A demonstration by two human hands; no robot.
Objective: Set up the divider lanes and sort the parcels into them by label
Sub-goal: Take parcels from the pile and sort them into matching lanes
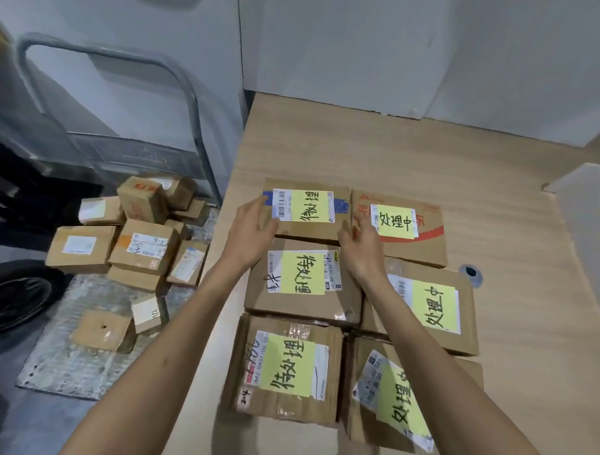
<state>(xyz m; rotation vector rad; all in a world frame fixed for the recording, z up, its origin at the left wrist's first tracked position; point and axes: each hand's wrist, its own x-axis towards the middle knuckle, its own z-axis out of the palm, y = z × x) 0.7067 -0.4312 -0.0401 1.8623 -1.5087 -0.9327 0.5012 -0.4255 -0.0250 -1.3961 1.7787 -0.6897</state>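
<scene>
Six brown cardboard parcels [303, 295] lay on a pale wood-grain table [497, 186], each carrying a yellow note [310, 273] hand-lettered in black over a white shipping label [281, 204] striped with black barcode lines. The far-left parcel [306, 210] bore a band of blue tape [340, 205]; its neighbour [427, 245] showed red printing and a curved red stripe. A small dark blue-grey spot [471, 272] marked the tabletop. On the grey floor [30, 422], a mottled silver-grey mat [62, 362] held more brown boxes [145, 245] with white labels, one with an orange patch [124, 240], before a grey metal cart handle [181, 83] and pale grey-white walls [366, 42].
</scene>
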